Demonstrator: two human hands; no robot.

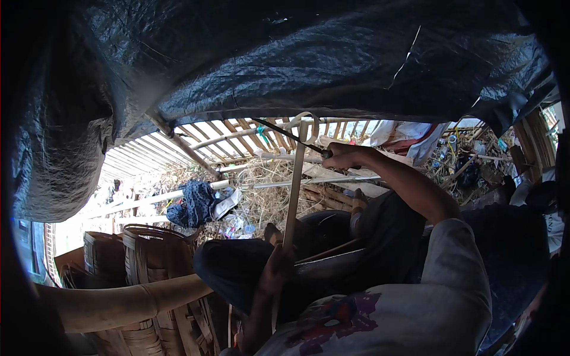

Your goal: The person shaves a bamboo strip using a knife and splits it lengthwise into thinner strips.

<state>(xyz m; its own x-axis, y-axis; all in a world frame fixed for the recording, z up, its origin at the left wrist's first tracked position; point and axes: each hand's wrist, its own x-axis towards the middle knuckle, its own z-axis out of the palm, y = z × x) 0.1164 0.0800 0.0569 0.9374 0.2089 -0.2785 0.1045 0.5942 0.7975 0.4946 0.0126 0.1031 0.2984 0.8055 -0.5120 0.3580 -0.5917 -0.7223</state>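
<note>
My right hand (341, 158) is closed around the handle of a knife (285, 133). Its long, dark, narrow blade points to the upper left and crosses a pale bamboo strip (295, 184) near the strip's top end. A thin sliver curls over at that end, beside the blade. Lower down, my left hand (279, 264), in shadow, is wrapped around the bottom part of the strip, which stands nearly upright above my bent legs (237, 267). Where the blade meets the strip, I cannot tell how deep it sits.
A thick bamboo pole (130, 302) crosses the lower left in front of woven bamboo baskets (148, 255). Dark plastic sheeting (297, 65) hangs low overhead. Ahead lie straw (273, 178), litter, a dark bundled cloth (193, 204) and a slatted bamboo fence (219, 139).
</note>
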